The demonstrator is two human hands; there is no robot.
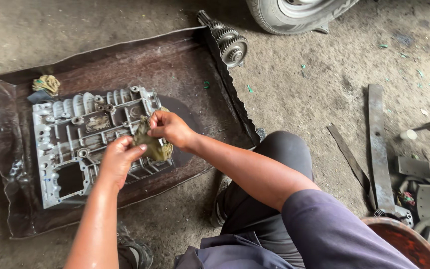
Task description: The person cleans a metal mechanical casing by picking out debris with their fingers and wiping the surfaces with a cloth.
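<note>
Rough concrete floor [299,94], dusty and flecked with green scraps, runs under everything. Nearest the camera are the person's bent knees in dark trousers and a rust-red round rim [404,241] at the lower right.

Just beyond, both hands meet over a grey cast-metal housing [70,149], ribbed and full of channels, lying flat in a dented sheet-metal tray [175,55]. The left hand [118,159] and the right hand [171,127] each have their grip closed on an oily, olive-coloured rag [150,142], pinching it between them just above the housing's right part; whether the rag touches the casting cannot be told.

Further left in the tray, a second bundle of rag [47,84] sits by the housing's far corner. To the right, flat steel bars [376,149] and dark metal parts lie on the floor. Farthest off, a stacked gear shaft [227,40] rests at the tray's far edge, and a tyre [294,12] shows beyond.

As a judgement: the rag looks frayed, so threads could snag on the ribs or lodge in the channels, and oily fingers could slip against the sharp cast edges.
</note>
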